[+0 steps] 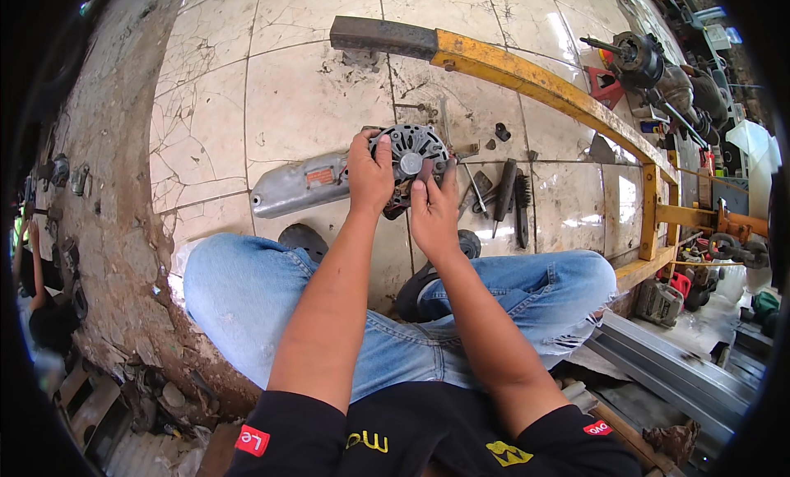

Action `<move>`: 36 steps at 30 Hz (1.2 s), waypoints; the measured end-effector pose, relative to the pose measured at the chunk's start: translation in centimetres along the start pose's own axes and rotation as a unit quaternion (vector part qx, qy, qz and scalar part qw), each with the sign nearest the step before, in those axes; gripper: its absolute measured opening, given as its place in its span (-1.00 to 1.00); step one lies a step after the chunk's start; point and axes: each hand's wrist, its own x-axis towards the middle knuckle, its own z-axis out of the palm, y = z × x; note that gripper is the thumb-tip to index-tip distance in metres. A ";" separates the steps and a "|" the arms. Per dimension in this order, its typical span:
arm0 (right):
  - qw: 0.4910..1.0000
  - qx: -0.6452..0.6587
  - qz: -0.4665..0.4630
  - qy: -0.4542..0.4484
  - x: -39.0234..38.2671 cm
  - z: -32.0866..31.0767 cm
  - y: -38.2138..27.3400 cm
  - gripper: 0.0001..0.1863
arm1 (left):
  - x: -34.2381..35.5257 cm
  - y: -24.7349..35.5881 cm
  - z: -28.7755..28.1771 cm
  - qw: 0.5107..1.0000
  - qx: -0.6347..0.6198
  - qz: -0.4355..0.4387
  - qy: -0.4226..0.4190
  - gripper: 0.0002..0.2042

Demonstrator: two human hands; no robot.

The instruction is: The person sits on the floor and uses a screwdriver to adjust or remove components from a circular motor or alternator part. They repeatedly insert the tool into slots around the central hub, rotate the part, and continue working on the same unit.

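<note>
Between my hands is a round grey alternator [411, 163], its slotted end face turned up. My left hand [371, 174] is closed around its left side, with the thumb lying along the rim. On the lower right side my right hand [434, 212] grips it too, fingers at the edge. A long silver metal cover [288, 191] with an orange label lies on the tiles just left of the alternator. To the right are a dark-handled tool [507, 185] and a brush [522, 199]. The alternator's underside is hidden.
A yellow steel frame [527, 78] with a dark end arches over the tiled floor [304, 90] at the far right. Small dark parts [502, 131] lie beyond the tools. Machine parts [642, 62] crowd the right side. Another person [53, 312] is at the left edge.
</note>
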 end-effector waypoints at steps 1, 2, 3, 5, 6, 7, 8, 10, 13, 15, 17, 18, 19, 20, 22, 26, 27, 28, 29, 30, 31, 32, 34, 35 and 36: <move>1.000 0.001 -0.012 -0.015 -0.5 -0.5 0.5 -0.53 | -0.1 -0.1 0.0 1.000 -0.006 -0.011 -0.005 -0.70; 0.999 0.002 -0.023 -0.030 -0.6 -1.0 0.8 -0.54 | -0.1 0.1 0.0 1.000 -0.013 -0.021 -0.010 -0.69; 0.999 0.011 -0.027 -0.032 -0.5 -1.4 1.1 -0.55 | -0.1 0.3 0.0 0.999 -0.020 -0.023 -0.014 -0.69; 0.998 0.032 -0.034 -0.034 0.0 -2.3 1.5 -0.57 | 0.0 0.7 0.0 0.999 -0.033 -0.026 -0.023 -0.69; 0.997 0.075 -0.019 -0.017 0.4 -2.8 1.0 -0.59 | 0.1 0.3 0.0 0.999 -0.031 -0.017 -0.018 -0.68; 0.993 0.118 -0.004 0.000 0.9 -3.6 0.4 -0.61 | 0.1 -0.2 0.0 0.999 -0.028 -0.009 -0.014 -0.68; 0.987 0.159 0.013 0.019 1.2 -4.4 0.0 -0.63 | 0.0 -0.5 0.2 1.000 -0.026 -0.001 -0.013 -0.68; 0.963 0.230 0.133 -0.043 1.5 -5.9 -0.8 -0.68 | 0.1 -0.4 -0.1 1.000 -0.018 -0.012 -0.014 -0.67; 0.949 0.241 0.196 -0.051 1.3 -6.5 -1.0 -0.69 | -0.1 0.1 0.1 0.999 -0.018 -0.034 -0.028 -0.67; 0.990 0.128 0.039 0.033 1.2 -5.3 0.4 -0.69 | -0.1 0.4 0.0 0.999 -0.019 -0.029 -0.030 -0.66; 0.997 0.062 -0.028 0.036 1.0 -5.1 0.5 -0.66 | 0.0 0.2 0.0 0.999 -0.020 -0.025 -0.030 -0.66; 0.998 0.016 -0.046 0.028 1.0 -4.9 0.4 -0.65 | 0.0 0.0 0.0 0.999 -0.020 -0.024 -0.030 -0.66; 0.997 -0.030 -0.064 0.020 0.9 -4.4 0.1 -0.64 | -0.1 -0.3 -0.1 0.999 -0.024 -0.020 -0.028 -0.67; 0.994 -0.077 -0.083 0.013 1.0 -4.1 -0.1 -0.62 | 0.0 -0.2 -0.1 0.999 -0.017 -0.017 -0.031 -0.67; 0.995 -0.081 -0.055 -0.030 1.2 -3.4 0.5 -0.56 | 0.0 -0.2 -0.3 0.999 -0.002 -0.014 -0.038 -0.68; 0.997 -0.021 -0.025 -0.065 1.8 -2.3 1.9 -0.52 | 0.1 0.4 -0.3 0.999 -0.010 -0.023 -0.044 -0.66; 0.997 0.010 -0.019 -0.077 2.0 -2.3 2.1 -0.51 | 0.1 0.3 -0.3 0.999 -0.007 -0.024 -0.046 -0.66; 0.996 0.016 -0.010 -0.087 2.2 -2.2 2.4 -0.51 | 0.2 0.2 -0.3 0.999 -0.005 -0.025 -0.048 -0.66; 0.995 0.023 -0.002 -0.098 2.4 -2.1 2.5 -0.51 | 0.3 0.2 -0.4 0.999 -0.001 -0.025 -0.048 -0.66; 0.994 0.030 0.006 -0.110 2.5 -1.9 2.6 -0.52 | 0.4 0.2 -0.5 0.999 -0.004 -0.025 -0.046 -0.66; 0.992 0.053 -0.001 -0.114 2.5 -2.0 3.1 -0.52 | 0.4 0.2 -0.3 0.999 -0.006 -0.025 -0.044 -0.66; 0.990 0.075 -0.009 -0.121 2.6 -2.2 3.6 -0.53 | 0.4 0.2 -0.3 0.999 -0.009 -0.025 -0.040 -0.66; 0.986 0.100 -0.018 -0.133 2.6 -2.5 4.3 -0.54 | 0.5 0.1 -0.4 0.999 -0.015 -0.021 -0.045 -0.67; 0.985 0.099 -0.018 -0.138 2.4 -3.0 4.1 -0.55 | 0.6 0.2 -0.3 0.999 -0.022 -0.017 -0.046 -0.67; 0.985 0.099 -0.019 -0.143 2.3 -3.3 3.8 -0.55 | 0.5 0.3 -0.2 0.998 -0.028 -0.013 -0.048 -0.68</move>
